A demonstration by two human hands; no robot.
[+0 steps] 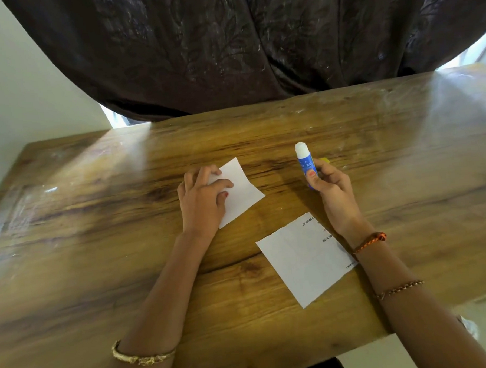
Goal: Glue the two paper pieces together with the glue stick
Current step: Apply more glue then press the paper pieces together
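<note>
your left hand pins the smaller paper flat with curled fingertips; your right hand grips the uncapped glue stick, tip up. tilt it down, stroke lightly toward the edges. the printed paper waits nearer you.

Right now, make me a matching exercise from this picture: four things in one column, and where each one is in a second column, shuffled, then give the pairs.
Things:
1. glue stick
2. smaller paper
3. printed paper
4. orange thread band

Places:
A. lying flat on the table, nearer the person, partly under the right forearm
B. round the right wrist
C. held upright in the right hand, uncapped, white tip up
D. under the fingers of the left hand

Pairs: 1-C, 2-D, 3-A, 4-B
</note>
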